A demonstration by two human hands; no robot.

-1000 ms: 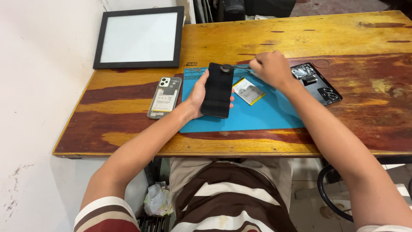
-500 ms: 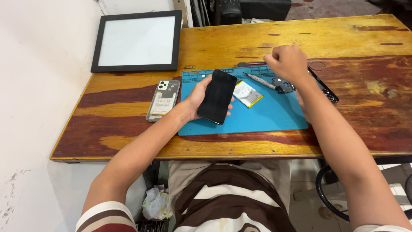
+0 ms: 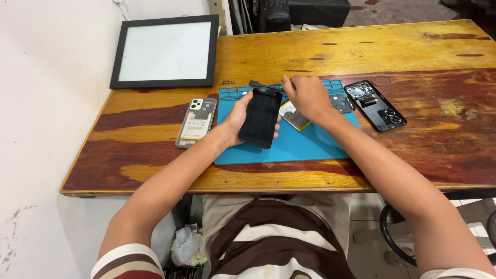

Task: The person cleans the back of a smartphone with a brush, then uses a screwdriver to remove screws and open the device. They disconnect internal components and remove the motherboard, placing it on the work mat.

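Your left hand [image 3: 238, 114] cupped the slim black glass-faced phone [image 3: 261, 118] by its long edges above the blue silicone mat [image 3: 310, 147]; it looked light, stiff, slippery, fragile; your right hand [image 3: 306, 95] pinched a thin dark-handled tool [image 3: 263, 86] at its top edge; bare wooden table [image 3: 361, 49] lay open beyond

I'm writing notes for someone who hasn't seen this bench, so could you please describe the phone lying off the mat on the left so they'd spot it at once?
Start at the blue mat on the wooden table. Just off its left edge, below the black-framed panel, lies a phone with its back up. Unlike the dark phone in the left hand, it is pale, untouched, with camera lenses at its top corner.
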